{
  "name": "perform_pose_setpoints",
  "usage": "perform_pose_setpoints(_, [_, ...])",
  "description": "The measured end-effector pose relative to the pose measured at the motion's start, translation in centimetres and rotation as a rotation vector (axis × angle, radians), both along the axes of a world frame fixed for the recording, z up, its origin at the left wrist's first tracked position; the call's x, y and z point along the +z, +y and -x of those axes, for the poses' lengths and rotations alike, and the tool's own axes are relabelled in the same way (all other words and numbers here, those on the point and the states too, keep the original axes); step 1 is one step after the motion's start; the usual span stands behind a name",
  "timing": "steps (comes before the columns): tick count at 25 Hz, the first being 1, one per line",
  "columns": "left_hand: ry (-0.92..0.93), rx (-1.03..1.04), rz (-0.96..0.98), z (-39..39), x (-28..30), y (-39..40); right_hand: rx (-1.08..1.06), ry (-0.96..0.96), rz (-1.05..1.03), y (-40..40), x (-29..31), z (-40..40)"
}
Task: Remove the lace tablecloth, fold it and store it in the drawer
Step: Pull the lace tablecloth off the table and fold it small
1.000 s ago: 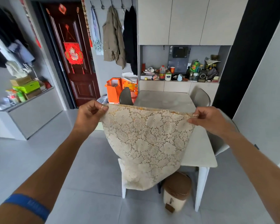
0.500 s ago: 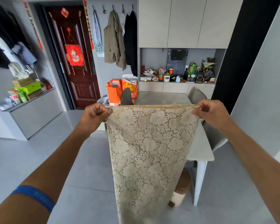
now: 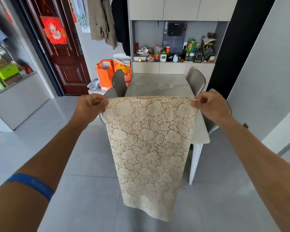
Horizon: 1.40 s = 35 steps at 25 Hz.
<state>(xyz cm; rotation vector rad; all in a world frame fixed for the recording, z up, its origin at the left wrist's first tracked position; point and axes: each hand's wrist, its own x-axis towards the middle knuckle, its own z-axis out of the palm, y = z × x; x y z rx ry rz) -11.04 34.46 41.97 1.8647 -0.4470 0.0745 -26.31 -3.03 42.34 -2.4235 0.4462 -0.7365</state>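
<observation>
The cream lace tablecloth (image 3: 149,144) hangs in the air in front of me, folded into a long doubled panel whose top edge is stretched level. My left hand (image 3: 89,108) pinches its top left corner and my right hand (image 3: 211,106) pinches its top right corner. The cloth's lower end dangles free above the grey floor, hiding the near end of the bare marble table (image 3: 159,84). Below the cluttered counter I see a row of beige drawer fronts (image 3: 172,68), all closed.
Grey chairs (image 3: 119,82) stand on both sides of the table. Orange bags (image 3: 105,74) sit on the floor beside the dark red door (image 3: 64,47). A low grey cabinet (image 3: 18,99) with boxes runs along the left wall. Open floor lies left of me.
The bunched cloth has dropped open and now hangs straight and long. Both hands moved further apart, pulling the top edge taut, and the view has moved closer.
</observation>
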Motion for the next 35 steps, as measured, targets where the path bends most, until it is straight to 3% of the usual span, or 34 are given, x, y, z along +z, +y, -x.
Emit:
perform_pose_setpoints(4, [0.149,-0.039,0.11,-0.4,-1.0,-2.1,0.045,0.021,-0.329,-2.2,-1.4,-0.4])
perform_pose_setpoints(7, [0.106,-0.049,0.105,-0.2,-1.4,-3.5,0.102,-0.006,-0.476,-3.4,-1.6,-1.1])
perform_pose_setpoints(12, [0.033,-0.058,-0.075,-0.5,-0.3,-5.1,0.266,0.057,-0.432,-7.7,0.9,-1.5])
perform_pose_setpoints(16, [-0.341,0.127,-0.151,-1.9,1.9,-10.6,0.223,-0.129,-0.246,-10.8,2.9,-3.2])
perform_pose_setpoints(22, [-0.4,0.144,-0.048,-5.1,4.5,-16.0,0.158,-0.275,-0.162,-15.0,5.1,-5.4])
perform_pose_setpoints(27, [-0.435,0.148,-0.064,-15.3,4.4,-22.0,0.139,-0.334,-0.158,-20.2,5.0,-14.0])
perform_pose_setpoints(32, [-0.284,0.144,-0.302,-31.8,3.9,-30.6,-0.04,-0.137,-0.101,-26.1,4.8,-31.3])
perform_pose_setpoints(33, [-0.292,0.146,-0.236,-35.4,5.9,-32.6,-0.1,-0.19,-0.106,-27.2,6.6,-35.5])
perform_pose_setpoints(35, [-0.394,0.147,-0.026,-41.3,13.4,-36.2,-0.181,-0.488,-0.195,-29.4,13.3,-42.1])
